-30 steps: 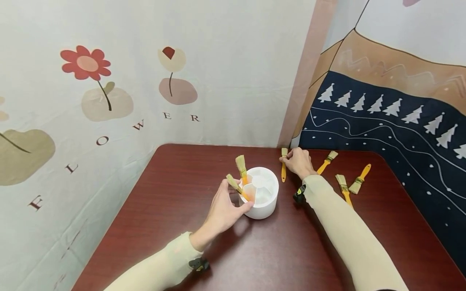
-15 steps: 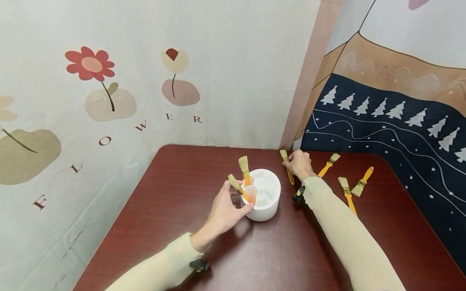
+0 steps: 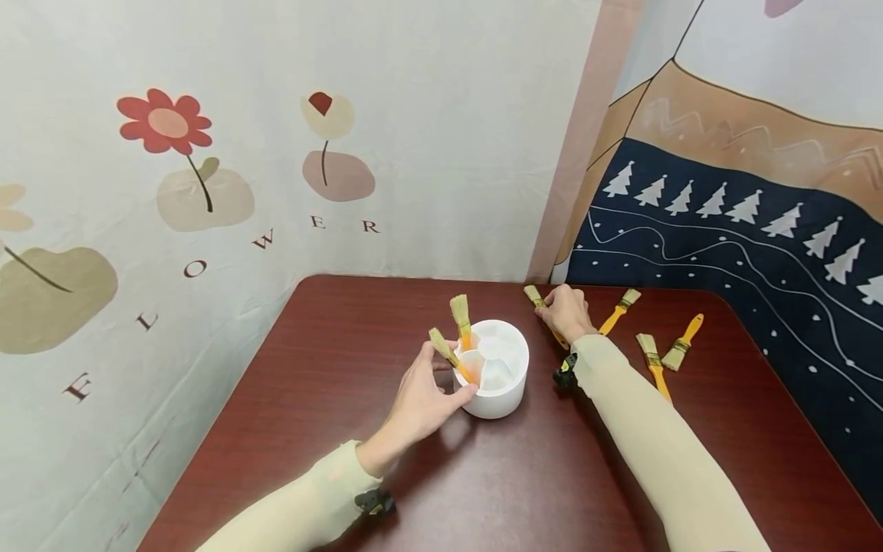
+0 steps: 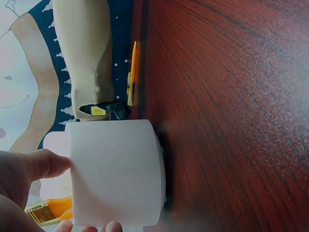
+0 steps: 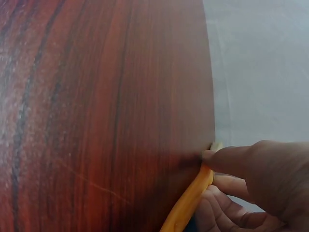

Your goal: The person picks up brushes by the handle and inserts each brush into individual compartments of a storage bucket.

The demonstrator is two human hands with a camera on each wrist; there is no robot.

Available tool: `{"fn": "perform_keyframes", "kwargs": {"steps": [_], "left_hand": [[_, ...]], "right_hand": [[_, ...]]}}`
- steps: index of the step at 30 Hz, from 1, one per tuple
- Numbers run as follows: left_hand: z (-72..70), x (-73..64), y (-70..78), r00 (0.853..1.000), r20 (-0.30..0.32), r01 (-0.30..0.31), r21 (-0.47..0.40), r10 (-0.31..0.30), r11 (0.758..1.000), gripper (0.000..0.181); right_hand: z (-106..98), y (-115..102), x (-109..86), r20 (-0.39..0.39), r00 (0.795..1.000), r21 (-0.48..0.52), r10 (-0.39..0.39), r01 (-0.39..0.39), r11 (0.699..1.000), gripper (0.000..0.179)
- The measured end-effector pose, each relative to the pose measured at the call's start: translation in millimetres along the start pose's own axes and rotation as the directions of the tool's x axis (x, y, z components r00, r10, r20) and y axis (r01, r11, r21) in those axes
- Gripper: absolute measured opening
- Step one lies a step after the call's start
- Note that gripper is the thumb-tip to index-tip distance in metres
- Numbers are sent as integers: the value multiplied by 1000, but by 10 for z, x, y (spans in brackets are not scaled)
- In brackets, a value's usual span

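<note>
1. Left sleeve [image 3: 303, 491]: pale cream, long, with a wrinkled cuff in my head view.
2. Right sleeve [image 3: 662, 429]: matching cream; my left wrist view resolves fine ribbing.
3. Left wrist unit [image 3: 374, 502]: compact, black; its markings are too small for me to read.
4. Right wrist unit [image 3: 566, 372]: black, bearing a yellow patch.
5. Left hand [image 3: 422, 392] and right hand [image 3: 569, 313]: bare.
</note>
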State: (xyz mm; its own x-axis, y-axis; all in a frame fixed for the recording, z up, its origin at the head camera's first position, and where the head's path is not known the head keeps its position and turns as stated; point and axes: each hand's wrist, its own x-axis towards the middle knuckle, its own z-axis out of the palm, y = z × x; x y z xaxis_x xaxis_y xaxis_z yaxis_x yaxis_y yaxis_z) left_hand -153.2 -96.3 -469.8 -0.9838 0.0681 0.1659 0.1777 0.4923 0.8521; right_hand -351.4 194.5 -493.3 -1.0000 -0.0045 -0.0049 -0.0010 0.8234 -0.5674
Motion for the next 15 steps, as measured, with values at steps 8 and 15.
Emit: {"fn": "perform_keyframes", "kwargs": {"steps": [8,15], "left_hand": [[-18,16,-1,1000,8,-2,2,2,1000,71],[-16,10,13,1000,16,15,0,-15,1000,71]], "right_hand": [[-50,38,-32,6,1000,18,-9,9,1000,36],[-61,86,-59,13,999,37,-30,30,999,38]]}}
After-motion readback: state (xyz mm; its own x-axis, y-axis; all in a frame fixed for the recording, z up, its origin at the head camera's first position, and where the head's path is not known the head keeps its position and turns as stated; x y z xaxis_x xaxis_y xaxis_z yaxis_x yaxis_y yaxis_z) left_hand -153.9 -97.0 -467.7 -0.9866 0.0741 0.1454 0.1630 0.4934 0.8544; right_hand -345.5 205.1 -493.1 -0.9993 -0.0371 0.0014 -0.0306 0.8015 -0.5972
